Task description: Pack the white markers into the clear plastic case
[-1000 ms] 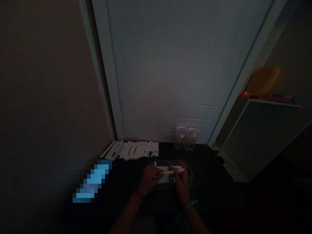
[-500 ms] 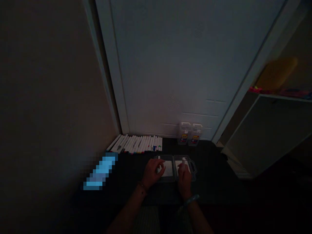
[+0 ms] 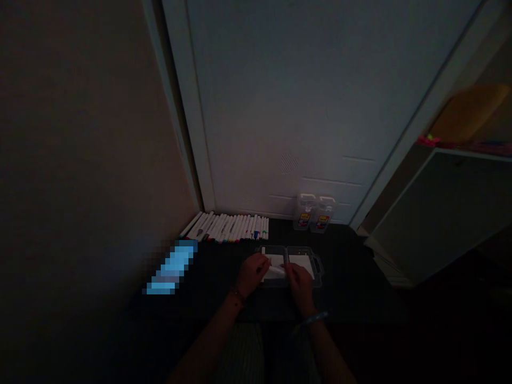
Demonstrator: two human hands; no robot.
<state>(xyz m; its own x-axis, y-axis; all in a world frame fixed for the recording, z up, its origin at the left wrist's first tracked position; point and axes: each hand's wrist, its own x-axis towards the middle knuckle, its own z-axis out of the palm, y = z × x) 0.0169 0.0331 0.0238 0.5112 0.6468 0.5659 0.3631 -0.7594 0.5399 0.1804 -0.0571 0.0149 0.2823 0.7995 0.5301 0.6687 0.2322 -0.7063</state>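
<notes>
Between my two hands a white marker (image 3: 277,269) is held slantwise over the open clear plastic case (image 3: 319,264). My right hand (image 3: 301,282) is closed on the marker's right end. The fingers of my left hand (image 3: 252,273) pinch at its other end, though the dim light blurs the contact. White paper (image 3: 302,262) lines both halves of the case. Another white marker (image 3: 263,250) lies along the left side of the case, partly hidden by my left hand.
A row of white markers (image 3: 228,228) with coloured ends lies along the back left of the dark table (image 3: 344,298). Two clear cases (image 3: 322,214) with labels stand upright against the white door (image 3: 276,106). A pixelated bright phone-like shape (image 3: 172,269) is at the left.
The marker, upright in my right hand before, now lies slantwise between both hands. My left fingers have closed in on it. The view has shifted slightly.
</notes>
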